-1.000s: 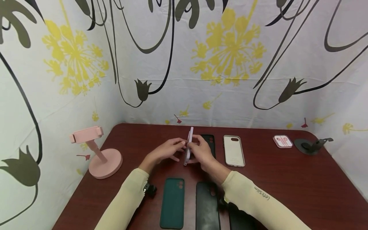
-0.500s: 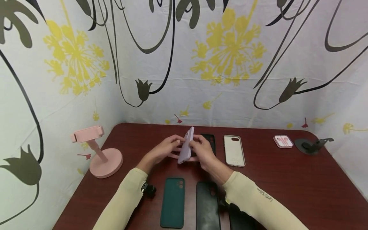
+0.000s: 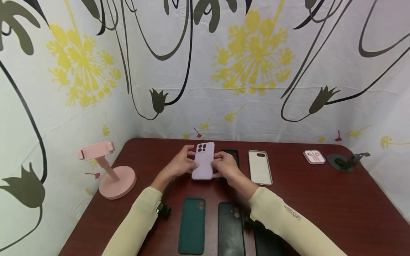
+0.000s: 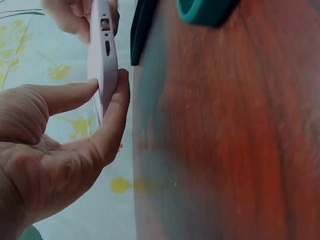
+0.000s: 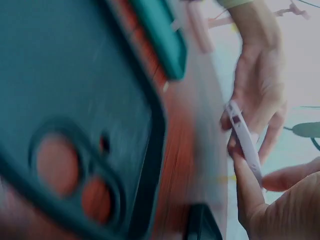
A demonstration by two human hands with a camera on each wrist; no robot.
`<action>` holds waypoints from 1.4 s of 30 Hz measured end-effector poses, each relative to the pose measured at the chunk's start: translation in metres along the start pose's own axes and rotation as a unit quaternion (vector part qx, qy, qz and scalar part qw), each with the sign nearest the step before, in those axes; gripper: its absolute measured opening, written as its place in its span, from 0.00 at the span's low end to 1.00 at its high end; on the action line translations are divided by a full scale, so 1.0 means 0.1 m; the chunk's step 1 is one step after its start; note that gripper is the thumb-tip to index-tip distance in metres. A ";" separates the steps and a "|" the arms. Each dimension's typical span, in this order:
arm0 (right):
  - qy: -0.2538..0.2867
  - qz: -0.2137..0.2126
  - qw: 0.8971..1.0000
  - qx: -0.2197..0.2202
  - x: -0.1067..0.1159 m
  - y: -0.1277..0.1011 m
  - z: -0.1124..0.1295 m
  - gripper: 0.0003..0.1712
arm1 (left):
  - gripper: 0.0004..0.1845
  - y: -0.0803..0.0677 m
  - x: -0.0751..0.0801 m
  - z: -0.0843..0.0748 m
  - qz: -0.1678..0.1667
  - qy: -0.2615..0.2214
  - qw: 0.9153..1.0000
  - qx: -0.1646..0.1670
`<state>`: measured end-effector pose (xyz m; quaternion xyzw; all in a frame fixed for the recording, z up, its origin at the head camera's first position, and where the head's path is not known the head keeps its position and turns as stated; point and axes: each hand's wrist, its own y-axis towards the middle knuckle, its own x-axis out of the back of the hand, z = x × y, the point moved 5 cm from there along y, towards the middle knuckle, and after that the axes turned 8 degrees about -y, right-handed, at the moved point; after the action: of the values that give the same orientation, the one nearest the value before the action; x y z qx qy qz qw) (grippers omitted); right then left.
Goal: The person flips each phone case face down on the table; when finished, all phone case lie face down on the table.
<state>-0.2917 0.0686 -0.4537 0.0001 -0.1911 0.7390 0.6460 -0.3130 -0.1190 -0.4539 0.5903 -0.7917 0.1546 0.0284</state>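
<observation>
A lilac phone case (image 3: 203, 161) is held just above the dark red table (image 3: 320, 206), its back with the camera cut-out facing me. My left hand (image 3: 180, 164) pinches its left edge and my right hand (image 3: 224, 166) pinches its right edge. The left wrist view shows the case (image 4: 102, 55) edge-on between my thumb and fingers (image 4: 112, 115). In the right wrist view the case (image 5: 245, 142) is a thin strip between both hands.
A green case (image 3: 192, 225) and a black case (image 3: 230, 227) lie near me. A black case (image 3: 233, 155) and a white case (image 3: 260, 167) lie beyond my hands. A pink phone stand (image 3: 107, 170) stands left; an earphone box (image 3: 314, 156) and a black holder (image 3: 347, 161) sit far right.
The lilac case has turned from edge-on to showing its back face toward me. Both hands have stayed on its sides and shifted slightly left.
</observation>
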 end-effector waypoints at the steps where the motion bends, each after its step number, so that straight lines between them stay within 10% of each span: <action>1: -0.014 0.004 1.000 0.002 0.00 0.02 -0.01 0.25 | 0.43 0.00 0.01 0.00 -0.005 0.011 1.000 0.003; 20: -0.228 0.023 0.971 0.070 -0.21 0.20 0.05 0.13 | 0.35 0.03 0.13 0.04 -0.047 0.119 0.992 0.014; 42: -0.259 0.053 0.961 0.085 -0.29 0.15 0.03 0.28 | 0.30 0.09 0.12 0.07 -0.049 0.181 0.982 0.033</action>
<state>-0.3021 0.0384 -0.4621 0.2365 -0.2885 0.7601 0.5320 -0.3240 -0.1293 -0.4595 0.5915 -0.7378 0.2834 0.1595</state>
